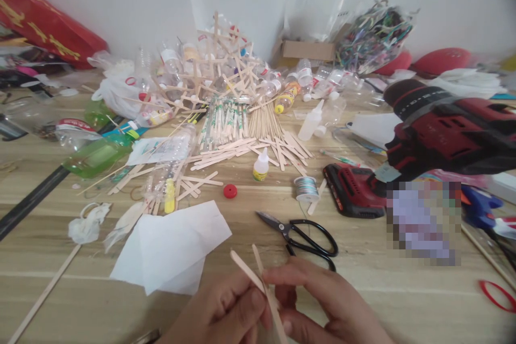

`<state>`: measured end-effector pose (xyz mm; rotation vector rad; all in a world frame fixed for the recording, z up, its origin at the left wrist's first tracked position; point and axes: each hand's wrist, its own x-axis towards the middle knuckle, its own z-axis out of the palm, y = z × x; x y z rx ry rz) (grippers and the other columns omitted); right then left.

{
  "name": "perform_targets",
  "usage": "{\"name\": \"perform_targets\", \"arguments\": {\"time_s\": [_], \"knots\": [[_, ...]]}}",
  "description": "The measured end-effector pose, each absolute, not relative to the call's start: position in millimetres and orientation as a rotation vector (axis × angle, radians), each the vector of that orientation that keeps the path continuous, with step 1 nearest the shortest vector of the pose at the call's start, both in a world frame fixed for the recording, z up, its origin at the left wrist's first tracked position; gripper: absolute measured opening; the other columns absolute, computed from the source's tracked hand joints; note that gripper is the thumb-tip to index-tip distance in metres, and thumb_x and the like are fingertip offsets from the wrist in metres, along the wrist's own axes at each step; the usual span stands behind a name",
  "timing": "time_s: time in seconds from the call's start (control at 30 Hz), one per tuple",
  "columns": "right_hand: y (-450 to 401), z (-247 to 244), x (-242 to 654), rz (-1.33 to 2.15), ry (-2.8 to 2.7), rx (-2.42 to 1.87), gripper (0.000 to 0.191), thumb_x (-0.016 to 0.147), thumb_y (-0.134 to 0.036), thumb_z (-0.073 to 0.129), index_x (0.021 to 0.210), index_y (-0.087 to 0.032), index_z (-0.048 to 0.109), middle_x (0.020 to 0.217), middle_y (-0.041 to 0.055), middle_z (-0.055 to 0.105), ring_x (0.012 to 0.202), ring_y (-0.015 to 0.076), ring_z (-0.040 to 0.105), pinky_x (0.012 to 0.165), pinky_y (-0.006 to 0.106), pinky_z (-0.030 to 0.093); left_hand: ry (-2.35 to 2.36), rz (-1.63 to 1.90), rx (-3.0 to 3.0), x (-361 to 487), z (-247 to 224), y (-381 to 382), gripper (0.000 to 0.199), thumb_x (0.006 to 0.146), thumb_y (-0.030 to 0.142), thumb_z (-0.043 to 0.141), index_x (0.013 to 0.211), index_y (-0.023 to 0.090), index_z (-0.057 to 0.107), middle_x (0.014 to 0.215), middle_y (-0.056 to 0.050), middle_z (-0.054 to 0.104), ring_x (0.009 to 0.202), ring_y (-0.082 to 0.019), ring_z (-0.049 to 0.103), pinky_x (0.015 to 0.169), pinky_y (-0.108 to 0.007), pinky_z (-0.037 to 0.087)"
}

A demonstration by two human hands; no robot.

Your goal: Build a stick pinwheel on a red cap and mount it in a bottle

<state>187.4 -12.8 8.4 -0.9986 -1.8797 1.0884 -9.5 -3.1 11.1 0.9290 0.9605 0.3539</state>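
Held sticks, yellow bottle label illegible

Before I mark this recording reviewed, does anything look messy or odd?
Yes: a blocky pixelated patch beside the drill hides what lies there; loose wooden sticks lie strewn untidily in front of the bunched skewers.

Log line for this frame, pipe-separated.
left hand: holding two crossed sticks | right hand: touching sticks | beyond left hand: paper | beyond right hand: scissors
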Motion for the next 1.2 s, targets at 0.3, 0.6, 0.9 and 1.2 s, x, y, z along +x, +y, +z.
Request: {"name": "perform_targets", "arguments": {"time_s": [0.3, 0.6, 0.9, 1.2], "knots": [[0.9, 8.1, 190.0, 0.869, -2.023, -0.938, 0.017, 0.096, -0.029, 0.054, 0.103, -0.023, 0.068, 0.091, 0.0060, 0.071, 0.089, 0.0179, 0.065, 0.082, 0.029, 0.051, 0.767, 0.291, 0.732, -12.4, 14.3, 0.9, 0.052, 0.072, 0.067, 0.066, 0.080, 0.015, 0.061, 0.054, 0.007, 0.045, 0.046, -0.004, 0.031, 0.044, -0.020, 0.017], [-14.4, 30.1, 188.7, 1.133, -2.097, -1.049, 0.016, 0.096, -0.017, 0.051, 0.098, -0.021, 0.066, 0.087, 0.0057, 0.065, 0.081, 0.0140, 0.065, 0.074, 0.020, 0.051, 0.868, 0.214, 0.816, -14.6, 13.5, 2.7, 0.062, 0.057, 0.075, 0.070, 0.073, 0.016, 0.058, 0.040, 0.007, 0.049, 0.034, -0.005, 0.036, 0.036, -0.019, 0.017], [-15.6, -11.0, 189.0, 0.784, -2.284, -0.981, 0.024, 0.097, -0.020, 0.044, 0.084, -0.021, 0.065, 0.072, 0.0019, 0.061, 0.062, 0.0128, 0.058, 0.055, 0.021, 0.042, 0.828, 0.261, 0.779, -12.4, 9.9, 1.7, 0.055, 0.061, 0.069, 0.072, 0.063, 0.016, 0.059, 0.042, 0.005, 0.053, 0.036, -0.005, 0.037, 0.036, -0.019, 0.018], [-13.8, -8.8, 184.3, 0.506, -2.281, -0.902, 0.036, 0.103, -0.024, 0.032, 0.077, -0.020, 0.056, 0.061, -0.0009, 0.056, 0.053, 0.0108, 0.051, 0.048, 0.021, 0.034, 0.750, 0.255, 0.888, -14.3, 11.2, 6.6, 0.056, 0.071, 0.070, 0.063, 0.059, 0.017, 0.049, 0.045, 0.005, 0.049, 0.035, -0.003, 0.035, 0.036, -0.020, 0.014]]}}
